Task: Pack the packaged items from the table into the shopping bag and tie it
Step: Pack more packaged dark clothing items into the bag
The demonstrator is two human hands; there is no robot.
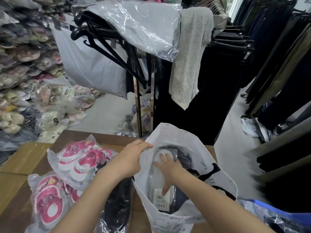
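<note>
Head view: your left grip (133, 158) is clamped on the shopping bag (181, 138), fingers curled over the rim at its left edge and holding the mouth wide. Your right grip (168, 170) is down inside the bag with its fingers straight and spread apart, lying flat on a packaged item (155, 180), a pale sole-shaped piece in clear wrap with a white label near your thumb. Darker goods lie under and beside that pack in the bag.

The bag stands on the table (70, 137), its white printed wall rising on the far side. Just left of the bag, partly under your left forearm, lies a dark pack (117, 207) in glossy wrap. Further left of the bag are two pink packs, the far pink pack (80, 158) overlapping the near pink pack (48, 199). Left of those, a cardboard box (21, 158) touches the table's edge. To the right of the bag, near your right forearm, sits a blue bundle (269, 214) under clear film.

Beyond the bag stands a clothes rack with black hangers (104, 41), a grey garment (191, 56) draped over it. Well to the left of the bag, wrapped footwear is stacked in piles (25, 64).
</note>
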